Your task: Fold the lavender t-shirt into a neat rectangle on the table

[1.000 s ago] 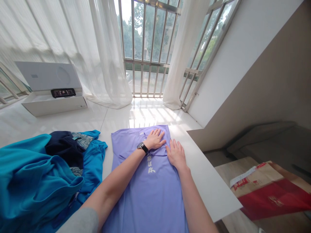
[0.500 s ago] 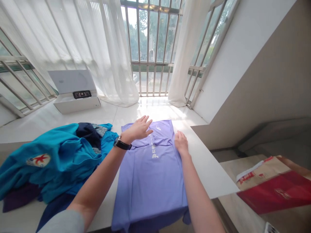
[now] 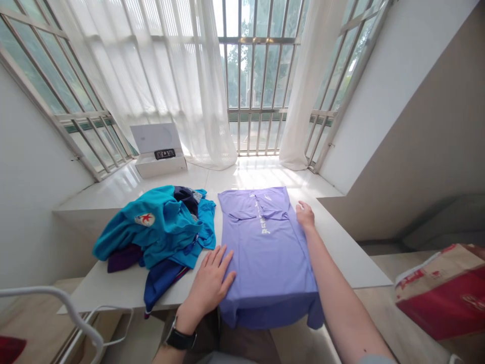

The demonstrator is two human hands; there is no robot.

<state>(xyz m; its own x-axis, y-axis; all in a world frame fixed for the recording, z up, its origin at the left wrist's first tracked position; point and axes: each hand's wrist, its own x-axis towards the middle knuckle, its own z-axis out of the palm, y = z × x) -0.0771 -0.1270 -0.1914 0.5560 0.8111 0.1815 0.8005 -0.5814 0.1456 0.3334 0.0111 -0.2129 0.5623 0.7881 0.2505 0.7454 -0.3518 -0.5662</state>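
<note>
Fingers (image 3: 226, 261) of the left hand (image 3: 207, 287) are spread and grip nothing, resting along the left edge of a purple shirt (image 3: 273, 258) in the lower centre of the frame. At the shirt's right edge the right hand (image 3: 305, 216) is loosely curled; whether it pinches cloth, I cannot tell. One second ago the left palm pressed the upper chest; now it has moved down, baring the folded flaps (image 3: 278, 206), so smoothing up there seems finished for the moment. Folds partly cover the white lettering (image 3: 264, 225). The shirt droops over the near side of a white table (image 3: 348, 258). Left of centre, heaped blue clothes (image 3: 162, 217) hide their lower layers; far right, a paper bag (image 3: 443, 293) is cut off.
</note>
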